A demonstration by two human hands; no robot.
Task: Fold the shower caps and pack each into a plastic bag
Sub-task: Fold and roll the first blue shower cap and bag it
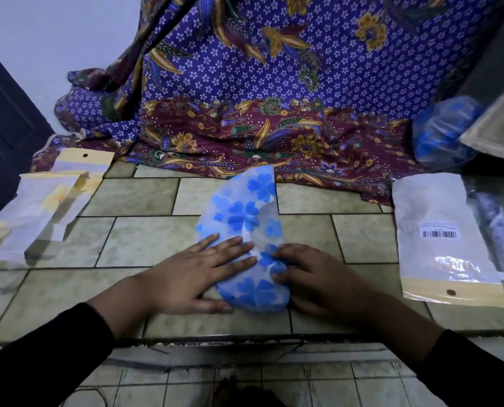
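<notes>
left hand [198,268] flat, right hand [312,274] fingers curled pinching, both on one shower cap [242,212]

Translucent blue-flowered plastic shower cap [242,218] lies folded half-moon, dead centre; clear yellow-topped plastic bag [441,239] (barcode up) flat at three o'clock.

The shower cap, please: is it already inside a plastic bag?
No, the shower cap lies bare on the tiles, held by the left hand and right hand.
</notes>
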